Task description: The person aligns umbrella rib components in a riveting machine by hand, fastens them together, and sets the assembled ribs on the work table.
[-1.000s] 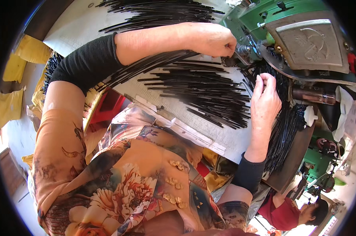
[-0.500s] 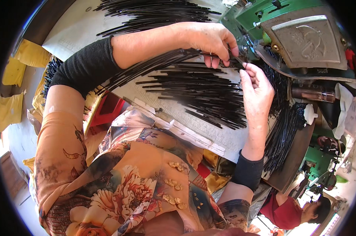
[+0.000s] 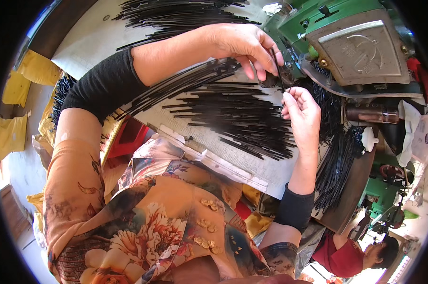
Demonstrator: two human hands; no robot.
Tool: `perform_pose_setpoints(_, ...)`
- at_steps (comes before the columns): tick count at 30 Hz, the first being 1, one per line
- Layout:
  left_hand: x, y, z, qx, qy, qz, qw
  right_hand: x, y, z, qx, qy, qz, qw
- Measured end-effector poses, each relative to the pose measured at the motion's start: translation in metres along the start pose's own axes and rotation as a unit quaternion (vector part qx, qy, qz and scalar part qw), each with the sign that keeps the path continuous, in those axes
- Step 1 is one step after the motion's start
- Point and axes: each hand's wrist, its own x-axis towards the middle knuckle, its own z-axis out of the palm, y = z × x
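One thin black strip (image 3: pixel 279 72) stretches between my hands beside the green machine. My left hand (image 3: pixel 245 45) reaches across and pinches its upper end between thumb and forefinger, the other fingers hanging loosely curled. Lower down and to the right, my right hand (image 3: pixel 305 116) grips the other end with thumb and bent fingers. Just left of my right hand, a pile of similar black strips (image 3: pixel 233 113) lies on the pale worktable (image 3: pixel 164 102). Another loose row of long strips (image 3: pixel 176 85) runs below my left forearm.
A green machine (image 3: pixel 289 35) with a grey metal cover plate (image 3: pixel 363 54) stands at upper right. More strips (image 3: pixel 176 16) lie at the far side, and a dense bundle (image 3: pixel 339 173) hangs at the right. A person in red (image 3: pixel 339 253) sits at lower right.
My hands have moved slightly apart, the right one lower and to the left. The strip between them now shows lengthwise, steeply upright, with an end in each hand.
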Motion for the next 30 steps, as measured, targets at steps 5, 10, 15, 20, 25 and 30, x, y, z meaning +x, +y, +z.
perform_pose_setpoints(5,0.006,-0.006,0.005,-0.069,0.041,0.043,0.996,-0.001,0.004,0.000,0.102,-0.039,0.046,0.993)
perform_pose_setpoints(10,0.008,-0.007,0.009,-0.022,0.112,0.058,0.992,-0.002,0.001,0.008,0.125,-0.029,0.053,0.990)
perform_pose_setpoints(15,0.003,0.001,0.010,0.041,0.095,0.029,0.994,-0.002,-0.004,0.005,0.139,-0.019,0.042,0.989)
perform_pose_setpoints(20,0.004,-0.002,0.013,0.102,0.061,0.037,0.992,-0.002,-0.011,0.007,0.150,-0.028,0.014,0.988)
perform_pose_setpoints(25,0.005,-0.002,0.013,0.093,0.072,0.035,0.992,-0.002,-0.009,0.008,0.141,-0.029,0.021,0.989)
perform_pose_setpoints(30,0.006,-0.003,0.014,0.112,0.075,0.041,0.990,-0.001,-0.008,0.007,0.139,-0.028,0.019,0.990)
